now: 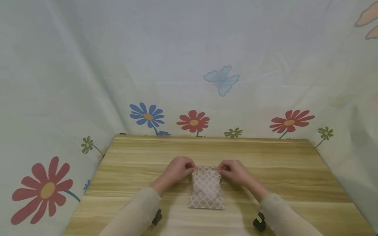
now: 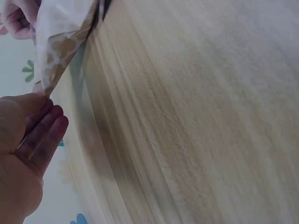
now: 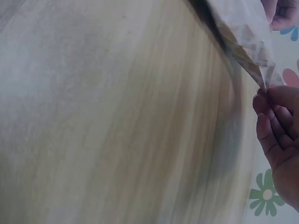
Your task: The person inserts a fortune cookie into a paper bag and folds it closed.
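Observation:
A small, flat pouch [image 1: 206, 191] with a beige and white lattice pattern is held by its two far corners, roughly in the middle of the wooden table. My left hand [image 1: 180, 169] pinches the far left corner between thumb and fingertips. At the far right corner, my right hand [image 1: 233, 170] pinches in the same way. In the left wrist view, the left hand [image 2: 30, 135] grips a pointed corner of the pouch [image 2: 63, 42], which slants upward. The right wrist view has the right hand [image 3: 280, 126] at the opposite corner of the pouch [image 3: 247, 35]. The pouch's inside is hidden.
The wood-grain table [image 1: 133, 150] reaches back to a pale curtain [image 1: 177, 65] printed with flowers and butterflies. A black device [image 1: 157, 217] sits at the left wrist and another black device [image 1: 260, 222] at the right wrist.

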Available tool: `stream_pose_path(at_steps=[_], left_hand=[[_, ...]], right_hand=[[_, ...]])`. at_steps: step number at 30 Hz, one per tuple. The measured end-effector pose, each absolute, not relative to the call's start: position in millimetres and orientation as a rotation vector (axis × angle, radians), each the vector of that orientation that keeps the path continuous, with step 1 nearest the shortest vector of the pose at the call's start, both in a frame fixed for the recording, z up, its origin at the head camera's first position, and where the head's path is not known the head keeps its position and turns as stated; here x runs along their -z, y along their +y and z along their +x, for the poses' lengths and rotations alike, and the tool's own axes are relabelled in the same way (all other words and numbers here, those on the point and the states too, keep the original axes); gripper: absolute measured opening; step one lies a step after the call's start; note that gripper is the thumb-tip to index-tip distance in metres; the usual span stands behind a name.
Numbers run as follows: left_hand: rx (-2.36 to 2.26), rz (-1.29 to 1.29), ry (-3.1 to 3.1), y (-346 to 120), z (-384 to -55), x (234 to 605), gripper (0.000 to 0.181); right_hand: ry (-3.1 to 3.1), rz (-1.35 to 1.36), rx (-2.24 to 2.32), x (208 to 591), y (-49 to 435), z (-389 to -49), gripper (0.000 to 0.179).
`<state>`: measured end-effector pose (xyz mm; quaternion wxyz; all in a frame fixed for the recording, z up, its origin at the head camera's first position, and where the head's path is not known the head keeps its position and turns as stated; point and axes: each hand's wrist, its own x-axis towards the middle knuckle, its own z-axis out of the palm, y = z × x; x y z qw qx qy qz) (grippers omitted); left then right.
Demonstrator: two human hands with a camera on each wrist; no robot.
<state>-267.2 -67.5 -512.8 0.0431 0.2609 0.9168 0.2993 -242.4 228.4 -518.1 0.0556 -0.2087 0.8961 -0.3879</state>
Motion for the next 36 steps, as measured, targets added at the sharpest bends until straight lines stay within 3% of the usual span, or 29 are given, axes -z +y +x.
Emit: stream_pose_path(at_steps=[16,36], left_hand=[[-0.704,0.812,2.867,-67,-276,516,0.002],[-0.839,0.616,2.854,-86,-272,500,0.012]], right_hand=[[2.768,-0.595,1.084,523,217,-248,0.004],[2.816,-0.489,1.019,498,247,-244,0.014]])
